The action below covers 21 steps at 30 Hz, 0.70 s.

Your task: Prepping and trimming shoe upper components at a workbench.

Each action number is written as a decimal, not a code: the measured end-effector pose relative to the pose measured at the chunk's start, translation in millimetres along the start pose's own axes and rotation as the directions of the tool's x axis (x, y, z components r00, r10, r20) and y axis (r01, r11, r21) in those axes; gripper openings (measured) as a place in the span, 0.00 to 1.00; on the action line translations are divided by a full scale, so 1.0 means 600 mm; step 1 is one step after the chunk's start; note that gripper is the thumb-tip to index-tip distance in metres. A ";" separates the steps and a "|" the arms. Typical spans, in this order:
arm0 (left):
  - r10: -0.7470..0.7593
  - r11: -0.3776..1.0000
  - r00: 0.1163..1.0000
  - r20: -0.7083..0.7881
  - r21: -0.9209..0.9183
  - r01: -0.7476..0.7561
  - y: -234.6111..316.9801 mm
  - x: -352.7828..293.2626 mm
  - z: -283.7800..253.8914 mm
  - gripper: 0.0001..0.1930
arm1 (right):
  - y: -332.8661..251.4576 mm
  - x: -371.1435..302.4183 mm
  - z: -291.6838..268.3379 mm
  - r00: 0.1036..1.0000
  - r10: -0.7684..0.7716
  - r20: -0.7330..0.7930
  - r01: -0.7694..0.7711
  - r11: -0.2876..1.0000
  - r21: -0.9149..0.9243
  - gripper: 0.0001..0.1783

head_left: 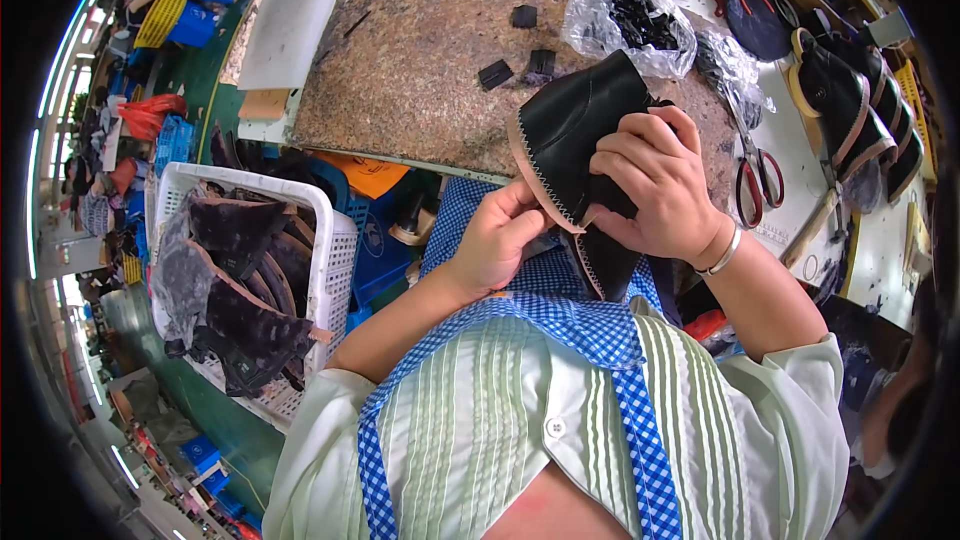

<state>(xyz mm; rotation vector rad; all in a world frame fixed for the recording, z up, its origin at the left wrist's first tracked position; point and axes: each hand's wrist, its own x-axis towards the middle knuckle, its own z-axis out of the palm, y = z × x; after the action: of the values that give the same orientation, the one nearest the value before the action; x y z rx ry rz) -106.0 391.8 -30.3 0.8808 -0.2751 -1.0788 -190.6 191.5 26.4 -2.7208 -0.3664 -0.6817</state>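
- left grip (497,240) pinches the pale lower edge of a black upper (575,115) between thumb and forefinger.
- right grip (655,180) is curled over the same upper, fingers bent across the leather and thumb near its lower edge; a bracelet (722,252) rings that wrist.
- the upper is tilted, held between both grips in front of the person, above the blue checked apron (620,330) and the near edge of a mottled slab (420,80); zigzag stitching runs along its pale edge.
- three black squares (495,74) lie on the slab, beyond the upper.
- near them, a clear bag (583,30) holds black bits (640,15).
- red-handled scissors (750,152) lie right of the right grip.
- more uppers (835,90) stand farther right on the white counter (788,125).
- a white basket (337,260) at left holds dark pieces (240,230).
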 end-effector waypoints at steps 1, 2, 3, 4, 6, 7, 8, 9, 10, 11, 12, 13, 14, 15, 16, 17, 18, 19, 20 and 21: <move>-0.002 1.000 1.000 0.001 0.006 0.002 0.000 0.000 0.001 0.15 | -0.006 0.004 -0.003 0.999 0.033 0.023 -0.034 0.999 0.015 0.19; 0.007 0.998 1.000 0.009 0.064 -0.008 -0.001 -0.001 0.001 0.15 | -0.014 0.001 0.001 0.998 0.054 0.021 -0.054 0.999 0.003 0.18; 0.017 0.992 1.000 0.021 0.122 -0.020 0.000 0.001 0.000 0.14 | -0.020 -0.001 0.006 0.997 0.074 0.017 -0.074 0.997 -0.011 0.17; -0.008 0.991 1.000 0.024 0.131 0.005 0.001 0.003 -0.003 0.12 | -0.020 -0.001 0.010 0.998 0.059 -0.025 -0.060 0.998 -0.036 0.14; -0.008 0.981 1.000 0.020 0.195 0.004 0.000 0.006 0.004 0.11 | -0.013 -0.003 0.006 0.998 0.068 -0.013 -0.069 0.998 -0.012 0.12; -0.005 0.968 1.000 0.013 0.250 0.002 0.000 0.007 0.009 0.10 | -0.010 -0.003 0.006 0.997 0.073 0.008 -0.073 0.997 0.013 0.11; 0.021 0.937 0.999 0.041 0.347 -0.034 0.002 0.011 0.014 0.09 | -0.008 -0.003 0.009 0.999 0.045 -0.005 -0.045 0.999 -0.013 0.10; 0.015 0.936 0.999 0.046 0.351 -0.030 0.003 0.012 0.020 0.09 | -0.010 -0.005 0.007 0.999 0.052 -0.009 -0.052 0.999 -0.015 0.10; 0.041 0.895 0.998 0.039 0.443 -0.054 0.003 0.014 0.026 0.09 | -0.013 -0.007 0.004 0.997 0.062 0.048 -0.061 0.998 -0.010 0.10; 0.068 0.844 0.997 0.036 0.531 -0.077 0.005 0.014 0.031 0.09 | -0.016 -0.008 0.001 0.992 0.071 0.105 -0.071 0.997 -0.005 0.10; 0.121 0.741 0.990 0.071 0.657 -0.138 0.012 0.016 0.033 0.08 | -0.014 -0.008 -0.002 0.991 0.069 0.113 -0.072 0.997 0.023 0.14; 0.118 0.739 0.990 0.075 0.659 -0.138 0.009 0.018 0.029 0.08 | -0.016 -0.006 -0.009 0.991 0.073 0.110 -0.075 0.997 0.021 0.14; 0.192 0.709 0.972 0.138 0.665 -0.235 0.002 0.020 0.023 0.08 | -0.018 -0.004 -0.017 0.985 0.131 0.114 -0.143 0.984 0.104 0.15; 0.262 0.672 0.943 0.203 0.663 -0.329 -0.002 0.022 0.019 0.08 | -0.019 -0.003 -0.020 0.974 0.188 0.122 -0.209 0.960 0.186 0.17; 0.201 0.680 0.930 0.307 0.640 -0.358 0.008 0.020 0.011 0.09 | -0.011 -0.004 -0.019 0.964 0.244 0.110 -0.265 0.922 0.284 0.19; 0.197 0.678 0.930 0.309 0.642 -0.357 0.008 0.016 0.011 0.09 | -0.005 -0.005 -0.018 0.961 0.259 0.095 -0.276 0.907 0.319 0.18; 0.159 0.833 0.955 0.250 0.486 -0.265 0.006 0.011 0.013 0.10 | -0.001 -0.006 -0.020 0.959 0.272 0.081 -0.282 0.892 0.352 0.17; 0.106 0.940 0.974 0.198 0.300 -0.163 0.006 0.008 0.014 0.10 | -0.003 -0.004 -0.018 0.959 0.276 0.065 -0.280 0.889 0.362 0.15; 0.120 0.925 0.961 0.250 0.322 -0.200 0.008 0.006 0.009 0.11 | -0.006 -0.002 -0.020 0.959 0.275 0.062 -0.278 0.889 0.364 0.15; 0.132 0.898 0.953 0.273 0.374 -0.231 0.014 0.004 0.008 0.11 | -0.010 0.001 -0.024 0.965 0.254 0.066 -0.260 0.894 0.364 0.15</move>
<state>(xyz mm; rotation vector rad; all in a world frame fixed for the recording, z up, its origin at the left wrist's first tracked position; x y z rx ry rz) -102.1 389.1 -21.3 1.0651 -0.7936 -0.9659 -198.2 191.9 40.3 -2.3554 -0.1168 -0.4618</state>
